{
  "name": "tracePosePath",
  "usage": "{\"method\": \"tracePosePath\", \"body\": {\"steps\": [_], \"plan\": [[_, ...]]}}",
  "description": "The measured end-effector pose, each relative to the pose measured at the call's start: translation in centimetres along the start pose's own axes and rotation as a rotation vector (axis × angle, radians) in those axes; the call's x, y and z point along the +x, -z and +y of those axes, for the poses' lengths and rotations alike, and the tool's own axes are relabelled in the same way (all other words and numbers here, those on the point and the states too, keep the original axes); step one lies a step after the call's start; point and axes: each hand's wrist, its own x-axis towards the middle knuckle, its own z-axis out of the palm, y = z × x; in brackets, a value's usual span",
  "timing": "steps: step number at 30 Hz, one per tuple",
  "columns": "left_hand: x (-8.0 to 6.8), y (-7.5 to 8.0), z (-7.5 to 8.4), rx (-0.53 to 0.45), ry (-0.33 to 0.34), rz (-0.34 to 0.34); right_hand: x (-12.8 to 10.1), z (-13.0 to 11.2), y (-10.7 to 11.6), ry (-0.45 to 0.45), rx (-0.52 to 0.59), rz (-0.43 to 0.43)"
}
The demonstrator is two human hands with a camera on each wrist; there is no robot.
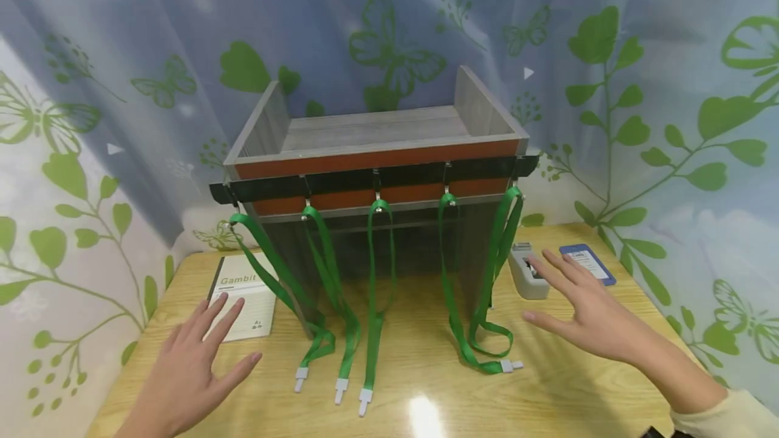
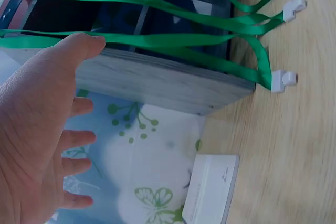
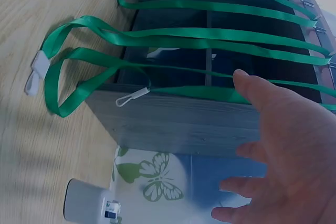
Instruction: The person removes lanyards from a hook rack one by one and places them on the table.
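Several green lanyards (image 1: 374, 289) hang from small hooks on a black strip (image 1: 341, 183) across the front of a grey wooden shelf unit (image 1: 377, 128). Their white plastic clips (image 1: 365, 399) rest on the table. My left hand (image 1: 189, 363) is held over the table's left side, fingers spread, nearest a cream notebook (image 1: 246, 309) marked "Gambit". On the right, my right hand (image 1: 587, 309) hovers with fingers extended, close to a light grey device (image 1: 531, 282) and a blue badge holder (image 1: 599, 269). Neither hand holds anything.
The shelf unit stands at the back of a light wood table (image 1: 450, 401). A curtain (image 1: 426, 32) with green leaves and butterflies hangs behind it and along both sides. In the right wrist view, one white clip (image 3: 133, 97) dangles by the unit's side panel (image 3: 173, 119).
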Motion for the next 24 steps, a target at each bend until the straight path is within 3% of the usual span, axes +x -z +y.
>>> {"method": "tracePosePath", "body": {"steps": [6,14,19,24], "plan": [[1.2,-0.6,0.4,-0.046,-0.056,0.067,0.4,-0.7,0.0,0.009,0.004,0.013],[4.0,-0.6,0.9,-0.093,-0.195,0.187,0.8,-1.0,-0.3,-0.025,0.044,0.044],[5.0,-1.0,1.7,-0.171,-0.186,0.292,1.2,-1.3,-0.5,-0.036,0.08,0.067],[5.9,-1.9,2.5,-0.284,-0.137,0.447,1.7,-1.6,-0.8,-0.011,0.122,0.122]]}}
